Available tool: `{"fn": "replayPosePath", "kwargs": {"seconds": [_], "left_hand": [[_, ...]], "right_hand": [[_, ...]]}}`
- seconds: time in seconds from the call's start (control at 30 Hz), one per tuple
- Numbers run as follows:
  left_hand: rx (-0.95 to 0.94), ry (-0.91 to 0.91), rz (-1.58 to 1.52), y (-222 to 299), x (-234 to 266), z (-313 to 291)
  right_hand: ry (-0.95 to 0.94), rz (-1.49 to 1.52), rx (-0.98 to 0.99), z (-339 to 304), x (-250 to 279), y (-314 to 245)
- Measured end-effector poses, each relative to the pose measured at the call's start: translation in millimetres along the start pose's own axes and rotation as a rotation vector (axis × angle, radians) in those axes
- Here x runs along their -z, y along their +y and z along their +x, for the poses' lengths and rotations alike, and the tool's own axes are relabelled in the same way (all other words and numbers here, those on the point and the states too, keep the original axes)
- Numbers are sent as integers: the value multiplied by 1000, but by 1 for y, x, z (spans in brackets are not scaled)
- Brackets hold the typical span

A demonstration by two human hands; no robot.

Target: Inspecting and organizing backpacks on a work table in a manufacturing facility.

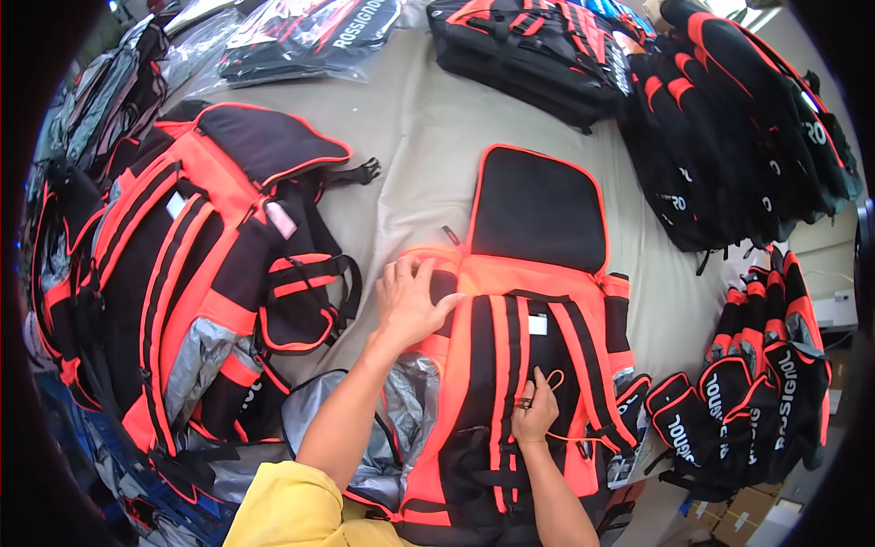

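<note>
A black and coral-orange backpack [474,383] lies before me with its shoulder straps [574,351] facing up. Its top flap [540,205], black with an orange edge, is folded back away from me. My left hand [412,303] rests on the pack's upper left side, fingers and thumb spread. Over the back panel, between the straps, my right hand [535,410] is closed on a thin orange cord [576,438]. One loop of the cord stands above its fingertips, and the rest runs right across a strap. A white label [539,325] shows near the pack's top.
On my left lies a similar backpack [173,301] with its flap opened. Plastic-wrapped bags [305,41] and another black and orange bag [524,68] sit at the far side of the pale table cover [392,146]. Several more bags [729,137] are stacked at the right, with smaller ones [738,401] below.
</note>
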State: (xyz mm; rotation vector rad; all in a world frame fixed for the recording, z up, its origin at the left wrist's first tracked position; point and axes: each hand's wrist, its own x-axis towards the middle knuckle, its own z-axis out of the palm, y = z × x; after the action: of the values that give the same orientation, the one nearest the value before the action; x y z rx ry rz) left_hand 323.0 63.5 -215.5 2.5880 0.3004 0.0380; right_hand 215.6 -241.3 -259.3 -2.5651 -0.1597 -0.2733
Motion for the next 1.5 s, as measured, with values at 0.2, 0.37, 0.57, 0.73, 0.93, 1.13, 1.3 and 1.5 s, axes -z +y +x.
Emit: {"fn": "replayPosePath", "kwargs": {"seconds": [0.2, 0.37, 0.57, 0.73, 0.93, 1.13, 1.3, 1.5], "left_hand": [[-150, 128, 115, 22, -15, 23], [-556, -274, -62, 28, -51, 67], [-34, 890, 277, 19, -54, 135], [-593, 149, -126, 70, -65, 97], [-965, 150, -38, 175, -121, 120], [-1041, 57, 86, 153, -124, 127], [-602, -173, 61, -6, -36, 134], [129, -162, -735, -7, -32, 169]], "right_hand": [[1, -12, 2, 0, -2, 4], [79, 20, 58, 1, -8, 2], [91, -2, 38, 0, -6, 10], [91, 41, 40, 3, -4, 11], [56, 24, 8, 1, -2, 7], [80, 18, 1, -7, -7, 14], [76, 19, 15, 0, -4, 16], [80, -1, 32, 4, -7, 5]]}}
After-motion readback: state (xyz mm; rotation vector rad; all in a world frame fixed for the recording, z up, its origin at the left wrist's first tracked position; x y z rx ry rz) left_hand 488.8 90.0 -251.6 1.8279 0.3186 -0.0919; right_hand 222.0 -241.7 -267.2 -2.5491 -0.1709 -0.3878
